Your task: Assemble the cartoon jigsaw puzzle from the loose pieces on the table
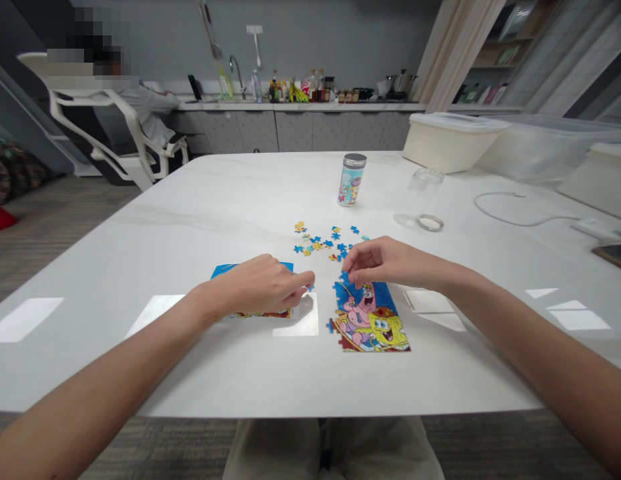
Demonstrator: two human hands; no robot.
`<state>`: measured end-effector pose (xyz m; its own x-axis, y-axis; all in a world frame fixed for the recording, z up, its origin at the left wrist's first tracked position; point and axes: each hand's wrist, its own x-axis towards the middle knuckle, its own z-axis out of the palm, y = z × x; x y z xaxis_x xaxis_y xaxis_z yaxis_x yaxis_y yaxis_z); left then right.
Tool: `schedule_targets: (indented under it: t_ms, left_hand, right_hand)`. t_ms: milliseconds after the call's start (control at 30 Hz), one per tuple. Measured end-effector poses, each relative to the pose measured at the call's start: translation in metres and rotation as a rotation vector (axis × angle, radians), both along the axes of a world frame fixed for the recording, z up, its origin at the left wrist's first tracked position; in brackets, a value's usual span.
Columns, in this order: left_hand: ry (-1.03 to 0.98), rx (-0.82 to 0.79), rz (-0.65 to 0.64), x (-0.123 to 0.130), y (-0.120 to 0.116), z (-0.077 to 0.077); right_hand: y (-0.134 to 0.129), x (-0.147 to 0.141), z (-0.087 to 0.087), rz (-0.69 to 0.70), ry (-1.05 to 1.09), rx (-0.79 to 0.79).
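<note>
From where I stand, the left hand (270, 283) is mostly folded, its fingertips closed on a small blue cardboard-looking jigsaw piece (311, 289). The right hand (373, 261) is loosely curled, thumb and forefinger close together at the knobbly far edge of a joined, brightly coloured cartoon puzzle section (363, 320); I can't tell whether it grips a piece there. That section lies flat, near the table's edge, and a blue-topped printed rectangle (225, 269) sits partly under the left hand.

Single pieces look light and stiff, best taken by their rims, since the small tabs could bend. The joined section would probably sag or part if lifted by one corner; it wants a flat palm beneath or gentle pressure from opposite sides.

Beyond the hands, loose blue and yellow pieces (317, 246) scatter over the glossy white table (215, 200), which looks slick enough for them to slide. Farther off stands a silver-lidded cartoon-printed canister (351, 180), with a clear jar (421, 193) to its right. Along the far wall runs a grey-fronted kitchen counter (295, 130); at far left, a person (145, 110) sits in a white-framed chair (135, 127).
</note>
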<state>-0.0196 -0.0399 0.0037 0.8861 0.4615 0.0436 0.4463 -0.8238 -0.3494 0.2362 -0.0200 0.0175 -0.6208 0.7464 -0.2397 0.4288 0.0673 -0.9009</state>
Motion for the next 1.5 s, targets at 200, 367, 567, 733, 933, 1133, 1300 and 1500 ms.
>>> schedule_targets:
  t_ms: [200, 367, 567, 733, 933, 1133, 1300, 1500]
  left_hand:
    - [-0.004, 0.008, 0.001, -0.001, 0.001, -0.002]
    - [-0.009, -0.012, -0.001, -0.001, 0.001, -0.003]
    - [-0.023, -0.005, -0.021, 0.0, 0.001, -0.003]
    - [-0.022, -0.012, -0.029, -0.003, 0.002, -0.004]
    - [-0.021, -0.053, -0.02, 0.003, -0.003, -0.002]
    - [-0.08, -0.037, 0.035, 0.017, -0.015, -0.004]
    - [-0.12, 0.031, 0.008, 0.02, -0.016, -0.008]
    - [-0.126, 0.002, -0.04, 0.016, -0.012, -0.01]
  right_hand:
    - [-0.004, -0.004, -0.004, 0.089, -0.07, -0.025]
    - [-0.005, -0.007, -0.006, 0.119, -0.083, -0.019]
    - [-0.003, -0.005, -0.009, 0.159, -0.109, 0.053]
    - [-0.004, -0.005, -0.01, 0.163, -0.117, 0.026]
    - [-0.006, -0.006, -0.01, 0.153, -0.118, -0.008]
    - [-0.009, -0.008, -0.008, 0.146, -0.083, 0.025]
    - [-0.016, -0.014, -0.002, 0.132, -0.006, -0.05]
    - [-0.02, -0.016, -0.003, 0.128, 0.037, -0.138]
